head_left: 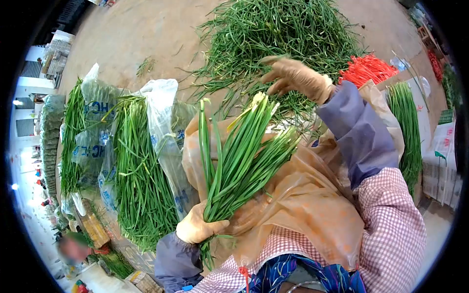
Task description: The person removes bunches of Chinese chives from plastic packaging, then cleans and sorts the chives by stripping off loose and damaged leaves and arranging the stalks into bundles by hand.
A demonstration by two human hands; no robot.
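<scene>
My left hand (198,225), in a pale glove, is closed around the lower part of a bunch of garlic chives (239,156). The bunch fans out upward over my lap, its paler cut ends at the top. Raised beyond it, my right hand (299,80), gloved too, has its fingers apart with nothing in them. Behind that hand lies a big loose heap of garlic chives (278,39) on the floor. A tan plastic apron sheet (303,200) covers my lap beneath the bunch.
At left, bundled chives (141,180) lie in clear printed plastic bags (166,122). A pile of red ties (367,69) sits at right, near another chive stack (404,127). White crates (442,161) stand at far right. A person (73,251) is at the lower left.
</scene>
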